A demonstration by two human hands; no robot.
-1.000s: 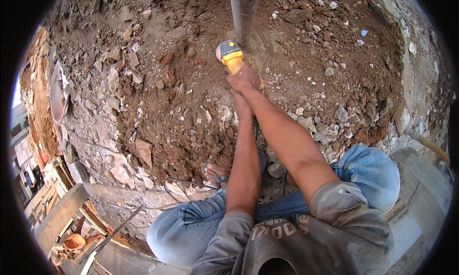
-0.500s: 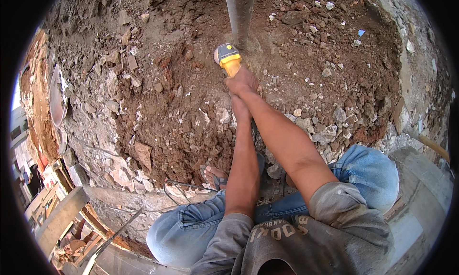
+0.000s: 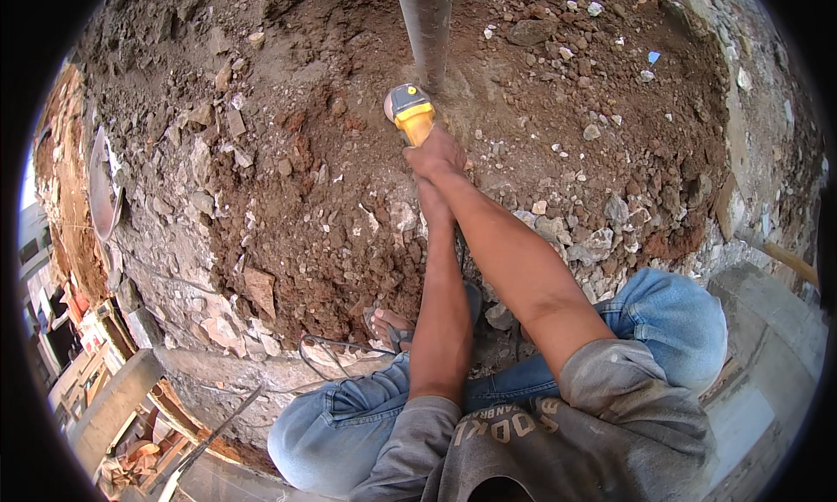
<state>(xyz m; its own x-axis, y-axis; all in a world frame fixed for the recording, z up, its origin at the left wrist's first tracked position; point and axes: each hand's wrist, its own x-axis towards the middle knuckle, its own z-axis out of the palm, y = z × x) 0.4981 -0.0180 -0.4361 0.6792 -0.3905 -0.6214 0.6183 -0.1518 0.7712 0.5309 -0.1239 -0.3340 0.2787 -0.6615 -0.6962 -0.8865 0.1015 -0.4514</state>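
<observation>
A yellow and grey angle grinder (image 3: 416,116) is held low over the dirt, its round disc (image 3: 389,106) showing at the head's left side. Just beyond the head, a grey metal pole (image 3: 425,31) rises from the soil; whether the disc touches it I cannot tell. My right hand (image 3: 438,155) is wrapped round the grinder's body behind the head. Closer to me, my left hand (image 3: 432,198) grips the rear of the tool, its fingers mostly hidden under my right wrist. A dark cord (image 3: 460,245) runs back from there between my forearms.
Broken soil and stones surround the pole. A flat reddish stone (image 3: 259,291) lies left of my sandalled foot (image 3: 390,326). Loose cable (image 3: 305,354) loops near my left knee. A metal pan-like piece (image 3: 103,184) leans at far left, above timber boards (image 3: 113,406). Concrete blocks (image 3: 767,319) stand at right.
The whole view has shifted slightly left. Both hands keep their hold on the grinder, which stays at nearly the same spot by the pole's foot.
</observation>
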